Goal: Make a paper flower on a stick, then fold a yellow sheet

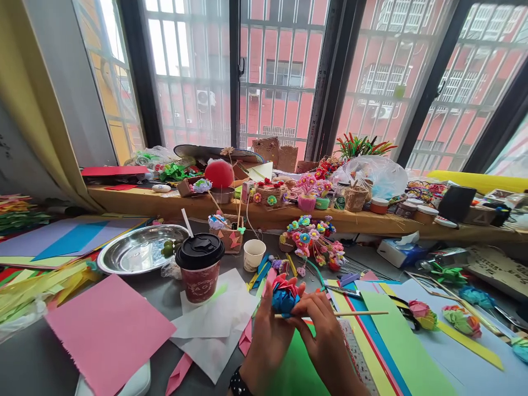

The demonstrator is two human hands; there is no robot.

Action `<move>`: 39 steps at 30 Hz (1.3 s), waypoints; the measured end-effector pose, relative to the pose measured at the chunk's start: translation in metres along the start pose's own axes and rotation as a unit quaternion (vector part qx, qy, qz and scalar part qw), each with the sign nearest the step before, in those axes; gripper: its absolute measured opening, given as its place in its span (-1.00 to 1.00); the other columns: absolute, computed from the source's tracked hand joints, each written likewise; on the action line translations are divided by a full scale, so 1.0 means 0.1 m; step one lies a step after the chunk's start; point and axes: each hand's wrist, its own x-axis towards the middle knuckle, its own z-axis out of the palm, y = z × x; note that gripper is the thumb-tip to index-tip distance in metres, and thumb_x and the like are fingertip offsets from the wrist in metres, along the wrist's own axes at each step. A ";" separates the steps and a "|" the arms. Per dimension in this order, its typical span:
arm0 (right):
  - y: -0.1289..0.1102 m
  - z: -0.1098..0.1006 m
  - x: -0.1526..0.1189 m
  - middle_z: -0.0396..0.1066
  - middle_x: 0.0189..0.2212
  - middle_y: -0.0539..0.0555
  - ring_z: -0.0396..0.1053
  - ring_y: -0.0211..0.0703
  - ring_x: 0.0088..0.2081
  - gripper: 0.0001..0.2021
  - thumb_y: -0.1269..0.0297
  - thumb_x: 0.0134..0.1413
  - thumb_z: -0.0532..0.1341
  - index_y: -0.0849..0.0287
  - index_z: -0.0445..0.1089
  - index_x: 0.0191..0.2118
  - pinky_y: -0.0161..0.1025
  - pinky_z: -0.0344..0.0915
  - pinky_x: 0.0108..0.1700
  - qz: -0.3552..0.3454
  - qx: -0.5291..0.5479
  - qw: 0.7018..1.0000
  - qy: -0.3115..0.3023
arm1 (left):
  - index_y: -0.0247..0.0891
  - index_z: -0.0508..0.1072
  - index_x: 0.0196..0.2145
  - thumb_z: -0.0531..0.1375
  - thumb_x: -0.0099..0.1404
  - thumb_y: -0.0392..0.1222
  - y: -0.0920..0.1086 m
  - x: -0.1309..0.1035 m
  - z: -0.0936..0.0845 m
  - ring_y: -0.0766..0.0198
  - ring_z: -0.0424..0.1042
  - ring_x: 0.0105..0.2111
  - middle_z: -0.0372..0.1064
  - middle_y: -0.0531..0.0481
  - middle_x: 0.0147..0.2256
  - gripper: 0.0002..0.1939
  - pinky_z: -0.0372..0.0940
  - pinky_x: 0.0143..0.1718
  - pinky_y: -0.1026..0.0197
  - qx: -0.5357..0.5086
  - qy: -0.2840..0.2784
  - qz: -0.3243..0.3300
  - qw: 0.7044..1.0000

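Paper flower point(284, 301), blue below and red-pink above, is cupped in the left hand point(269, 333), whose thumb and fingers are closed about its sides, above a cluttered grey work table point(25, 363) set before barred windows point(193, 71). Its lower right edge is pinched by the right hand point(322, 325), the thumb and bent fingertips brought nearly together. A thin wooden stick point(365, 313) is seen running beneath the flower and out past the right hand; by which hand it is gripped cannot be told. A dark, dotted band point(238, 383) is worn on the left wrist. Green paper point(299, 366) is spread below both hands. To the left, a lidded cup point(201, 278) is stood at the edge of white sheets point(214, 320), near a metal plate point(127, 250) on which green fruits point(168, 248) are gathered. To the right, a pink-and-yellow flower point(423, 315) is laid beside a pink-and-green one point(462, 320).
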 end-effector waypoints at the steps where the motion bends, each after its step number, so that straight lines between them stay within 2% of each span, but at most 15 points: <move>1: 0.00 0.01 0.00 0.32 -0.46 0.00 0.27 -0.16 -0.36 -0.92 0.44 0.01 0.10 0.12 0.22 -0.43 -0.23 0.23 -0.29 -0.004 -0.003 1.000 0.004 | -0.39 0.42 -0.29 -0.02 0.22 0.06 0.01 0.00 0.00 0.18 0.41 -0.33 0.43 -0.17 -0.39 -0.56 0.29 -0.41 0.25 -0.007 -0.002 -0.002 1.000; 3: -0.01 0.04 -0.01 0.32 -0.47 0.00 0.28 -0.17 -0.37 -0.92 0.43 0.02 0.10 0.13 0.22 -0.44 -0.25 0.23 -0.32 -0.019 -0.011 1.000 0.014 | -0.40 0.43 -0.31 -0.01 0.22 0.04 0.05 0.01 0.00 0.18 0.42 -0.33 0.43 -0.17 -0.38 -0.58 0.30 -0.38 0.25 -0.018 0.000 -0.008 1.000; 8: -0.05 0.08 -0.01 0.33 -0.49 0.02 0.30 -0.19 -0.40 -0.89 0.40 0.06 0.06 0.15 0.25 -0.45 -0.27 0.22 -0.35 -0.049 -0.035 0.997 0.054 | -0.35 0.42 -0.30 0.05 0.18 -0.18 0.08 0.04 -0.03 0.18 0.42 -0.30 0.44 -0.10 -0.38 -0.77 0.31 -0.33 0.23 -0.032 0.018 -0.001 0.999; 13: -0.12 0.08 0.01 0.34 -0.52 0.02 0.29 -0.20 -0.43 -0.84 0.37 0.10 0.03 0.15 0.25 -0.47 -0.28 0.20 -0.37 -0.057 -0.053 0.993 0.085 | -0.31 0.36 -0.14 0.05 0.13 -0.20 0.06 0.01 -0.03 0.19 0.40 -0.26 0.42 -0.10 -0.29 -0.68 0.30 -0.29 0.23 -0.048 0.001 0.009 0.999; 16: -0.13 0.09 0.00 0.35 -0.52 0.03 0.30 -0.19 -0.42 -0.83 0.37 0.11 0.02 0.15 0.26 -0.48 -0.27 0.20 -0.37 -0.063 -0.076 0.991 0.090 | -0.32 0.35 -0.13 0.05 0.13 -0.23 0.05 0.01 -0.04 0.21 0.40 -0.26 0.42 -0.10 -0.29 -0.67 0.29 -0.29 0.25 -0.060 -0.016 0.009 0.998; 22: -0.14 0.12 -0.01 0.37 -0.52 0.04 0.33 -0.21 -0.46 -0.83 0.40 0.11 -0.01 0.16 0.29 -0.41 -0.29 0.20 -0.40 -0.084 -0.133 0.983 0.097 | -0.36 0.37 -0.18 0.03 0.16 -0.18 0.05 0.04 -0.04 0.17 0.42 -0.30 0.43 -0.15 -0.34 -0.69 0.30 -0.30 0.18 -0.047 0.004 0.021 0.999; 28: -0.13 0.11 -0.02 0.38 -0.51 0.07 0.34 -0.18 -0.44 -0.82 0.32 0.13 0.00 0.18 0.29 -0.40 -0.27 0.20 -0.40 -0.088 -0.149 0.980 0.094 | -0.26 0.27 -0.03 -0.02 0.24 -0.12 0.04 0.04 -0.01 0.19 0.43 -0.30 0.41 -0.10 -0.24 -0.64 0.30 -0.27 0.18 -0.078 0.029 0.041 0.996; 34: -0.13 0.11 -0.02 0.34 -0.61 0.07 0.30 -0.17 -0.52 -0.73 0.27 0.14 0.00 0.22 0.33 -0.49 -0.25 0.16 -0.47 -0.085 -0.208 0.972 0.071 | -0.27 0.19 0.04 -0.10 0.29 -0.10 0.05 0.03 0.01 0.15 0.41 -0.25 0.42 -0.13 -0.28 -0.60 0.28 -0.22 0.14 -0.083 0.041 0.041 0.995; 39: -0.15 0.11 -0.02 0.33 -0.63 0.05 0.28 -0.18 -0.52 -0.68 0.23 0.14 -0.01 0.20 0.33 -0.53 -0.25 0.16 -0.44 -0.076 -0.200 0.973 0.087 | -0.36 0.21 0.01 -0.12 0.28 -0.12 0.05 0.02 0.05 0.14 0.41 -0.26 0.44 -0.15 -0.34 -0.59 0.28 -0.23 0.14 -0.071 0.055 0.026 0.996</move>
